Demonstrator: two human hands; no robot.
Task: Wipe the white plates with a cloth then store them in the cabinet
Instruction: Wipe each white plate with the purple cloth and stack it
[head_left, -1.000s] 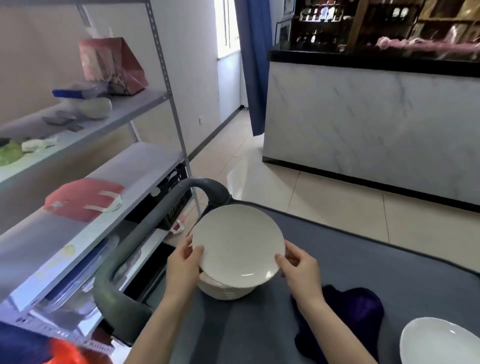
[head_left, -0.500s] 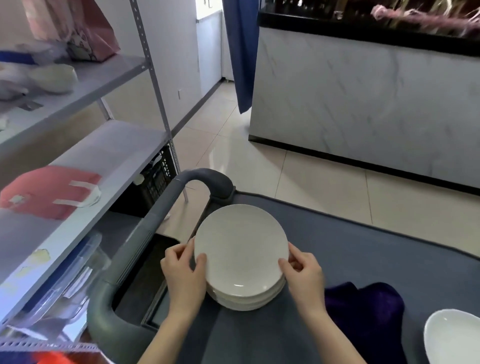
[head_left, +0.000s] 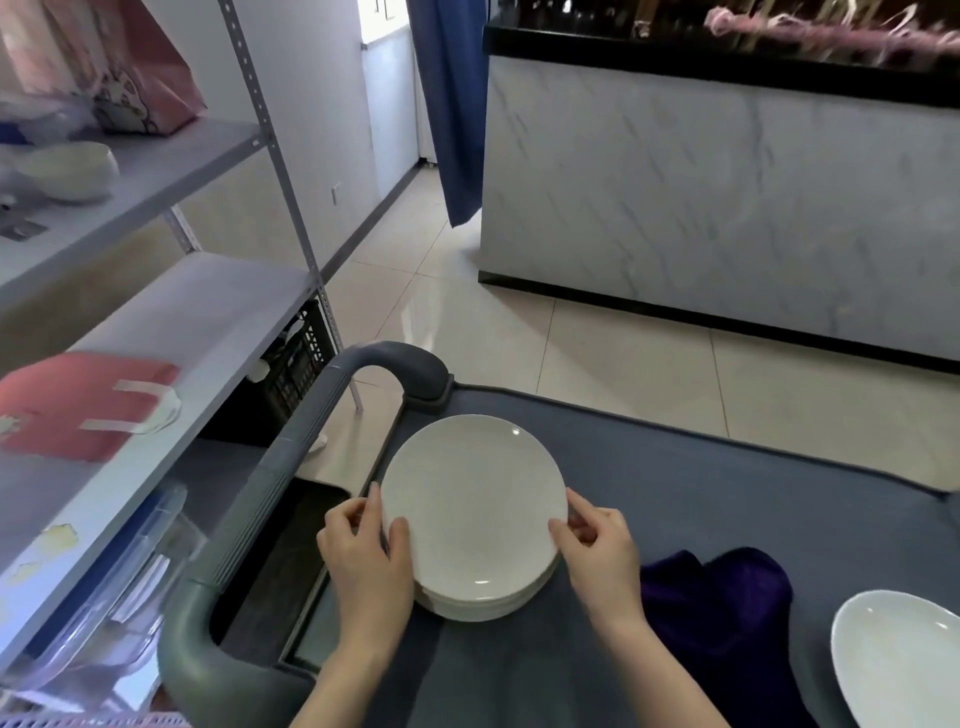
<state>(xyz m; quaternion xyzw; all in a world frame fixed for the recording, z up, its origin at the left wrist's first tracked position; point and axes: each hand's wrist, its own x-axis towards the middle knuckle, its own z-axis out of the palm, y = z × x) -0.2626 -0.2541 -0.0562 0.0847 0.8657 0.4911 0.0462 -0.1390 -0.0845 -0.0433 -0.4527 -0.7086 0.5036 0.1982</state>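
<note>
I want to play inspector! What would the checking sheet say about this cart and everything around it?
Surface: grey cart top, with a grey handle on the shelf side.
Job's things: top plate sits on a stack of white plates; purple cloth bunched beside it; another white plate at the picture's right edge.
Clutter: red bag and pink bag on the shelf rack.
Grips: left hand and right hand each hold the top plate's rim.
Cables: nothing seen.
Surroundings: tiled floor, marble counter, blue curtain.

Bare left hand (head_left: 363, 564), right hand (head_left: 602, 558), forearms (head_left: 358, 670)
</note>
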